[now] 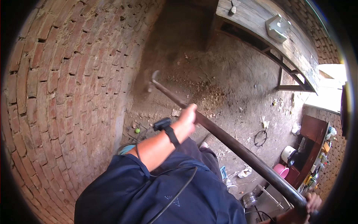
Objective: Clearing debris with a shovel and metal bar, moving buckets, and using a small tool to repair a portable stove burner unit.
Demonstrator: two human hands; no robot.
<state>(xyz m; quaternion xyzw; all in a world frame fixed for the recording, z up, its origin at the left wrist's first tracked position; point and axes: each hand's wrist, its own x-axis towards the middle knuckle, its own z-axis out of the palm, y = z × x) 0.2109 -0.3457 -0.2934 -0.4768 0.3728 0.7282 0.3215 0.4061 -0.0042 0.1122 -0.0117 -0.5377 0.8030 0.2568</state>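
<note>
A long-handled tool [238, 147] runs slantwise from the lower right up to the middle left. Its dark round shaft is thick near me, and its small curved metal head [152, 80], blurred, hangs just over or on the dirt floor by the brick wall; I cannot tell which. Partway along the shaft, my left hand [188, 119] is closed round it, with a black strap and small device on that wrist. At the lower right, my right hand [312, 203] grips the shaft near its butt end. Loose earth and rubble [212, 99] lie to the right of the head.
A brick wall [71, 93] rises along the left. At the far right stands a wooden table [257, 18] with a metal bracket-like piece [278, 28] on it. A reddish cabinet [311, 130], pink basin [281, 170], metal pot [250, 199] and wire ring [260, 138] are at right.
</note>
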